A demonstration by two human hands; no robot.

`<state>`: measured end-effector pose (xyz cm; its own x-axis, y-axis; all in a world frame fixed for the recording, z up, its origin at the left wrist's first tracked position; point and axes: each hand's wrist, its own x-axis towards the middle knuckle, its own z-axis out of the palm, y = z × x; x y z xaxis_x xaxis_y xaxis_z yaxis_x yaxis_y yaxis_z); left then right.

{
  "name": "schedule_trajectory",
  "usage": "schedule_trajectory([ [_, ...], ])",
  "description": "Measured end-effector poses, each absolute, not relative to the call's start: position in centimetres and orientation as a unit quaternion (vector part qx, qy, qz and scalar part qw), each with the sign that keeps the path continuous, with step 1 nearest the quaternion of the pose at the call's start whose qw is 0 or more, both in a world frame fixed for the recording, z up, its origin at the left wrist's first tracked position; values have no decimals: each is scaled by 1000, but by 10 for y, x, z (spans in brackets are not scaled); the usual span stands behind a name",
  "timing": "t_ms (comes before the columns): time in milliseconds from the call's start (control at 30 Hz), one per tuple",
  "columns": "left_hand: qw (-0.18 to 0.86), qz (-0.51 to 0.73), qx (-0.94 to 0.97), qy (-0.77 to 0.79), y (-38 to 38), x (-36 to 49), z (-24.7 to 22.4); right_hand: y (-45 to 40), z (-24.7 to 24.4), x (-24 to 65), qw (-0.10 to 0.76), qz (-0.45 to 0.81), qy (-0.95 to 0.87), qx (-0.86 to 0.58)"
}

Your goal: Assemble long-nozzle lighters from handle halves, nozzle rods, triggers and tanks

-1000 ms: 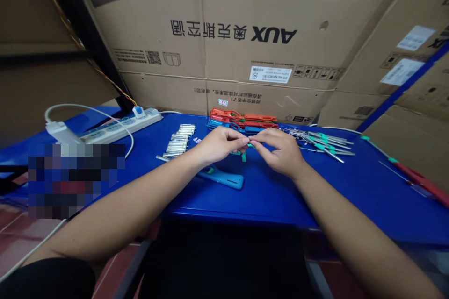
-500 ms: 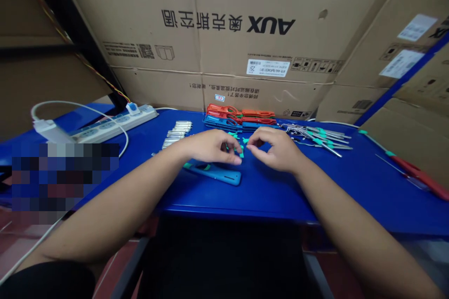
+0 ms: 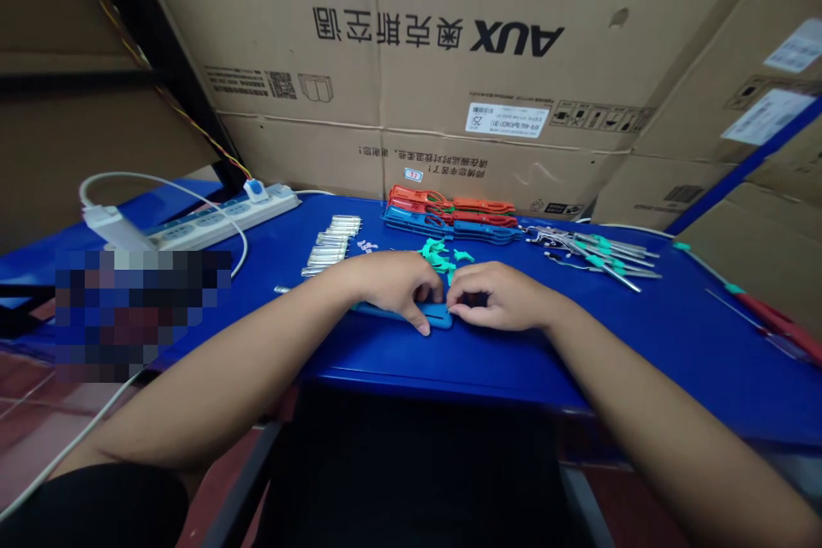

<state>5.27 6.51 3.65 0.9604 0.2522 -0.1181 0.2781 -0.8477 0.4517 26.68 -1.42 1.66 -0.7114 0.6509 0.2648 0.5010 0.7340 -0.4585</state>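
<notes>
Blue table; hands now on tool

glossy blue plastic tool, matt cardboard cartons, apparently metal tubes

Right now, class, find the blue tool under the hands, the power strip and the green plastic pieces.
blue tool (image 3: pixel 437 316): head view, on its rounded end.
power strip (image 3: pixel 218 225): head view, on its white top.
green plastic pieces (image 3: pixel 437 253): head view, on the cluster's middle.
</notes>
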Motion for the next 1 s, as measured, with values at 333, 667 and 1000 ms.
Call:
schedule_trajectory([
  [333,268,-55,950,150,72,53,30,-12,15,265,200,94,-915,-337],
  [667,292,-74,941,152,77,52,27,-12,15,264,185,107,-914,-346],
  [1000,287,-84,942,155,75,52,29,-12,15,266,176,121,-917,-338],
])
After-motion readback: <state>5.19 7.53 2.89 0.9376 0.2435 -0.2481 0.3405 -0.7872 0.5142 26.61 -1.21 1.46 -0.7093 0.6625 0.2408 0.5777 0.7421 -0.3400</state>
